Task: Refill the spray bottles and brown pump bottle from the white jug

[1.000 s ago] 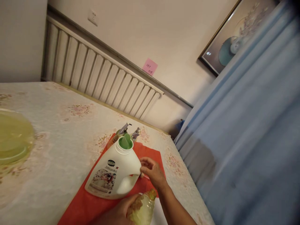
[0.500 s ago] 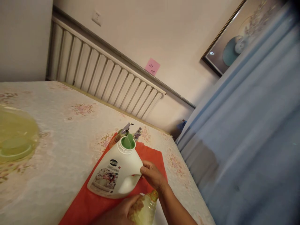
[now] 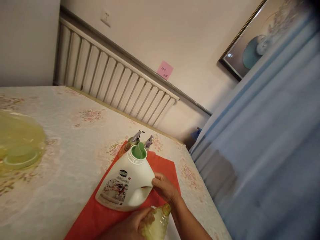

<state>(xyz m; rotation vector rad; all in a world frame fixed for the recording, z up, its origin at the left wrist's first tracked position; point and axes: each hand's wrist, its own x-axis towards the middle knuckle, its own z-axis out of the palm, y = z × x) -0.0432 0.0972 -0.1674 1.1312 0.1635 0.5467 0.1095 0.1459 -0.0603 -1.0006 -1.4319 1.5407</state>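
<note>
A white detergent jug (image 3: 135, 175) with a green pour spout (image 3: 139, 150) in its uncapped neck stands on a red cloth (image 3: 163, 166), its printed label facing me. My right hand (image 3: 163, 186) is closed on the jug's handle at its right side. Low in the view, my left hand (image 3: 128, 225) grips a clear yellowish plastic bottle (image 3: 157, 224), tilted, its neck pointing up and right in front of my right forearm. The lower part of the bottle is cut off by the picture's edge.
Behind the jug are two grey-topped pump bottles (image 3: 136, 136), partly hidden. A translucent yellow basin (image 3: 22, 130) sits on the flowered tablecloth (image 3: 72, 160) at left. Beyond the table's edge are a radiator (image 3: 112, 76) and a blue curtain (image 3: 262, 143).
The whole view has shifted slightly, so everything appears a little farther right. Both hands keep the same holds on the jug and the bottle.
</note>
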